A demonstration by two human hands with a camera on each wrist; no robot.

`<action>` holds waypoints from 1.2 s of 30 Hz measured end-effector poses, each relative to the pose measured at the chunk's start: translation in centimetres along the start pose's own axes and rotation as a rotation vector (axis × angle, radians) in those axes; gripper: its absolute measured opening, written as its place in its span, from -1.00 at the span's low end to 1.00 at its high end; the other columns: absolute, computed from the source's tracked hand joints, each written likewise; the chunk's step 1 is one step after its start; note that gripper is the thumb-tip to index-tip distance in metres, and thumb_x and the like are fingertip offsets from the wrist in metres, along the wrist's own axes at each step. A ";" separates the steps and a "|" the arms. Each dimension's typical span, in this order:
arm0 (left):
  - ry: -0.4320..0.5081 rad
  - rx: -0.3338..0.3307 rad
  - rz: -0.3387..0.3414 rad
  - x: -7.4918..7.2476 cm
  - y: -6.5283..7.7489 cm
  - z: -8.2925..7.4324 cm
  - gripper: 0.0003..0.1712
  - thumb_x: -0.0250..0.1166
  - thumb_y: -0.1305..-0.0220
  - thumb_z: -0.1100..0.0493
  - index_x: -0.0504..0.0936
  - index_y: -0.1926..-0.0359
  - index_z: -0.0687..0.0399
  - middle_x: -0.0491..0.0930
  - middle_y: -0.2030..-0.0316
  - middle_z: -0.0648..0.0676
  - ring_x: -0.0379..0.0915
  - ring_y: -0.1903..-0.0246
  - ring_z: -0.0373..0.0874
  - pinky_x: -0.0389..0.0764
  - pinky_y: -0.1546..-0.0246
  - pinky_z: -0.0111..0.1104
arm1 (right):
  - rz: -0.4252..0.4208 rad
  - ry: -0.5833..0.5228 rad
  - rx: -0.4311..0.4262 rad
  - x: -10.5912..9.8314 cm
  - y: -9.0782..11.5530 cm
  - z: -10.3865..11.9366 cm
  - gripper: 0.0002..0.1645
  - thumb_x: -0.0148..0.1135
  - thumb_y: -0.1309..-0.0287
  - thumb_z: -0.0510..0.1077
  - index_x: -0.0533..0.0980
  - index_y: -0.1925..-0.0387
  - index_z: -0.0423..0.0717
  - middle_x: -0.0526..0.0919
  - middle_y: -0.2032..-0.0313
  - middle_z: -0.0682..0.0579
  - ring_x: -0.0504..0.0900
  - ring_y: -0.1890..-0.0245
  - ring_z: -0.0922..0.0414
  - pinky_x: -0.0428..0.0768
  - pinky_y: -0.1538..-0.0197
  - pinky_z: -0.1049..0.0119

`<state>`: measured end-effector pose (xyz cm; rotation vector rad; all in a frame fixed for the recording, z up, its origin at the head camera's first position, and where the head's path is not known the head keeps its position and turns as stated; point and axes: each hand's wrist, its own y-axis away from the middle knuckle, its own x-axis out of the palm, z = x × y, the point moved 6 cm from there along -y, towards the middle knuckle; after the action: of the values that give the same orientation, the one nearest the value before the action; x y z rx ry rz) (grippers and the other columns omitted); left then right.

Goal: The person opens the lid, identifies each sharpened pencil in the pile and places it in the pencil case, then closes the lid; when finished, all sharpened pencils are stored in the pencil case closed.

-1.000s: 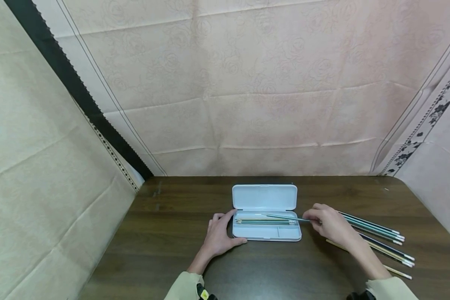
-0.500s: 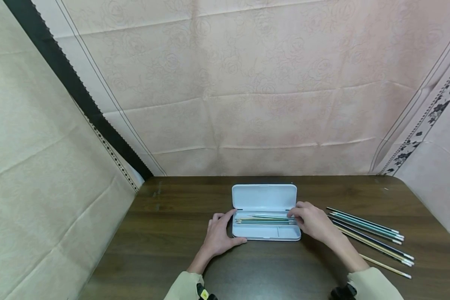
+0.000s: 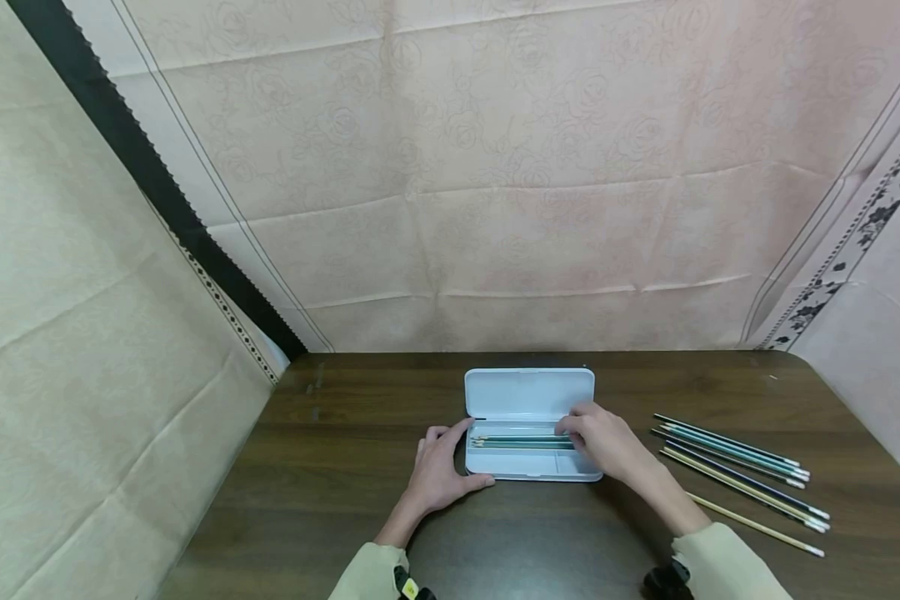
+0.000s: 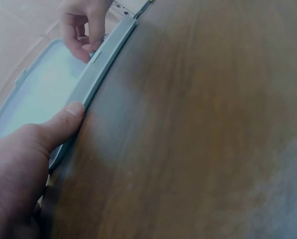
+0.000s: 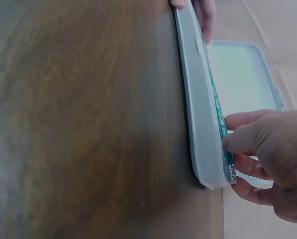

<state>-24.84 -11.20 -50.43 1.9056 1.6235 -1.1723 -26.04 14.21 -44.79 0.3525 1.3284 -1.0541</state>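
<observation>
A pale blue pencil case lies on the table with its lid raised at the back. Several pencils lie lengthwise in its base. My left hand grips the case's left end, thumb on the front wall and fingers round the back corner. In the left wrist view that thumb presses the case's edge. My right hand reaches into the right part of the case. Its thumb and forefinger pinch a green pencil near the eraser end, as the right wrist view shows. In the head view the hand covers the pencils' right ends.
To the right on the wooden table lie several loose dark, teal and yellow pencils, roughly side by side. One yellow pencil lies apart, nearer the front. Patterned cloth hangs behind the table and at its sides.
My right hand has moved left, bringing a pencil from above the case's right end down among the others in the base. My left hand has stayed put.
</observation>
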 end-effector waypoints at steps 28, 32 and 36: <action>0.015 -0.028 0.013 0.2 -0.1 0.0 0.11 0.53 0.06 -0.35 0.32 -0.47 -0.10 0.43 -0.16 0.13 0.23 -0.09 0.07 0.31 -0.01 -0.03 | -0.091 0.013 0.090 -2.5 2.1 -2.6 -0.76 0.50 0.01 -0.38 0.73 0.25 -0.13 0.62 0.33 0.05 0.53 0.38 0.14 0.61 0.27 0.15; 0.012 -0.019 0.010 0.1 0.0 0.0 0.11 0.53 0.06 -0.36 0.32 -0.47 -0.08 0.43 -0.16 0.12 0.23 -0.10 0.06 0.30 -0.02 -0.02 | -0.131 0.007 0.124 -4.3 4.1 -4.6 -0.75 0.46 0.00 -0.41 0.71 0.24 -0.14 0.61 0.35 0.08 0.50 0.42 0.18 0.57 0.34 0.18; 0.011 -0.013 0.010 0.1 0.0 0.1 0.11 0.52 0.05 -0.35 0.32 -0.47 -0.08 0.45 -0.18 0.09 0.23 -0.11 0.05 0.29 -0.02 -0.02 | -0.188 0.030 0.124 -5.6 6.4 -6.4 -0.75 0.46 0.03 -0.43 0.70 0.27 -0.14 0.57 0.39 0.14 0.44 0.48 0.24 0.50 0.43 0.26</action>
<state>-24.87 -11.20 -50.54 1.9132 1.6212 -1.1461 -24.37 24.68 -43.62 0.3419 1.3449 -1.2969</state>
